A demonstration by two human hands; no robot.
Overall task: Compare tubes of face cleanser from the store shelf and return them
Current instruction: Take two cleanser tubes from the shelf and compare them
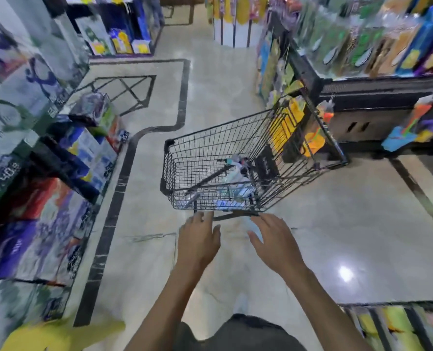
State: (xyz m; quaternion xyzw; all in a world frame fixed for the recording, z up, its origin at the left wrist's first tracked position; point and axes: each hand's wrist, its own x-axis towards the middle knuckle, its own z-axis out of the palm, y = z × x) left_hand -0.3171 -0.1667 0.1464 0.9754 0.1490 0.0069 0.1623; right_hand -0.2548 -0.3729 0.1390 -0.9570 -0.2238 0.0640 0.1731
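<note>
Both hands reach forward at lower centre, fingers loosely spread and holding nothing: the left hand (200,239) touches the cart handle (233,215), the right hand (273,240) hovers just beside it. The wire shopping cart (248,158) fills mid-frame, with blurred packages in it. Open floor (210,84) runs toward the top of the frame between the left shelves (33,138) and the right shelves (377,72). No cleanser tube can be made out.

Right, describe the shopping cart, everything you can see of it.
The shopping cart is a black wire-mesh basket with a dark rim, standing upright on the pale tiled floor in the aisle, angled toward the right-hand shelves. A few blurred pale packages lie at its bottom. Its handle bar is nearest the person; the left hand and right hand reach toward it with relaxed fingers. Contact is unclear.
</note>
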